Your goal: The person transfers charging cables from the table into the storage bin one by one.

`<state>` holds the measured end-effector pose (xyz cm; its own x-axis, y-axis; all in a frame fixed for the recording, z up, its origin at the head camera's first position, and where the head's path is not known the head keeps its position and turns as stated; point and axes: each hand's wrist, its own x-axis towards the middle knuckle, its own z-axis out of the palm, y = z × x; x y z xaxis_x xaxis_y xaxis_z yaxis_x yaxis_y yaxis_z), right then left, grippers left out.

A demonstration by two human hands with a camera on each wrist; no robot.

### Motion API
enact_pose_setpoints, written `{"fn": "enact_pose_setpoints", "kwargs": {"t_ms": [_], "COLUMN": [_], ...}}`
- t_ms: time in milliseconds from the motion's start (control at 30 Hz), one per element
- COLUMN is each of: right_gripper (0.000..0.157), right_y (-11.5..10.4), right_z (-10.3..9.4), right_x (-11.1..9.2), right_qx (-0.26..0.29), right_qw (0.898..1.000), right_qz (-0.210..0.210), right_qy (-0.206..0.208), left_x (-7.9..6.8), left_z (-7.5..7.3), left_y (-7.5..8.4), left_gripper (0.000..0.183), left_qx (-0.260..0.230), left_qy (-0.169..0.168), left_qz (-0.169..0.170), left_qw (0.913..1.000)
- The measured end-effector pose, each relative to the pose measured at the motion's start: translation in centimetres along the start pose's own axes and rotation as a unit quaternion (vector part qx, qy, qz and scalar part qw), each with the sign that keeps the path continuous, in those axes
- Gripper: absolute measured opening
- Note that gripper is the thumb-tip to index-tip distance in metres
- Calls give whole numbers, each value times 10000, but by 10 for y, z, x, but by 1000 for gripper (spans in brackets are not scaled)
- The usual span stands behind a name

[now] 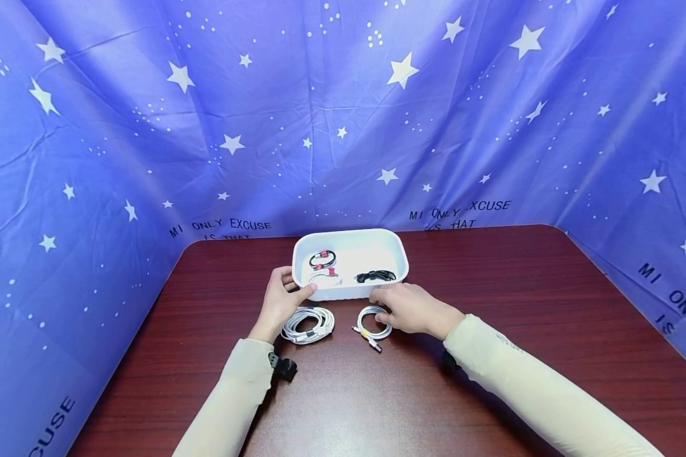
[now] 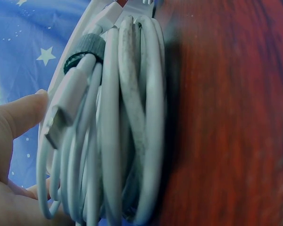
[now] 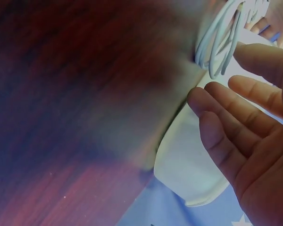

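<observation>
A white plastic storage box [image 1: 350, 292] stands toward the back of the table. My left hand [image 1: 280, 301] holds its near left corner, thumb against the front and fingers along the left side. Just in front lies a thick coiled white charging cable [image 1: 309, 325], close under the left wrist; its dark tie [image 2: 87, 51] and plug [image 2: 66, 103] show in the left wrist view. My right hand [image 1: 408, 308] is at the box's front right, its fingers loosely bent and not round anything. The thumb is right beside a smaller coiled white cable [image 1: 374, 322] with a yellow tie.
Inside the box lie a black cable with red ties [image 1: 322, 259], a white cable with a red tie [image 1: 326, 277] and a bundled black cable [image 1: 376, 276]. The dark wood table [image 1: 491, 273] backs onto a blue star-patterned curtain [image 1: 343, 95].
</observation>
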<state>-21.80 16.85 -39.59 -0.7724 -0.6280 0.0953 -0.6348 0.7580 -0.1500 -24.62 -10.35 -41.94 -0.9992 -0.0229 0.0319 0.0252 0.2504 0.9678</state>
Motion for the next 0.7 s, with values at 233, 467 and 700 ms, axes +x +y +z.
{"fn": "enact_pose_setpoints", "kwargs": {"t_ms": [233, 467, 700], "right_gripper": [13, 12, 13], "right_y": [-2, -4, -4], "right_z": [5, 10, 15], "right_x": [1, 2, 2], "right_qx": [-134, -203, -169], "right_qw": [9999, 9997, 9998], "right_qz": [-7, -52, 52], "right_qy": [-14, 105, 133], "left_x": [-1, 0, -1], "left_z": [0, 0, 0], "left_y": [1, 1, 1], "left_gripper": [68, 68, 67], "left_qx": [-60, -80, -111], "left_qy": [28, 23, -8], "left_qz": [-26, 28, 0], "left_qw": [10000, 10000, 9999]}}
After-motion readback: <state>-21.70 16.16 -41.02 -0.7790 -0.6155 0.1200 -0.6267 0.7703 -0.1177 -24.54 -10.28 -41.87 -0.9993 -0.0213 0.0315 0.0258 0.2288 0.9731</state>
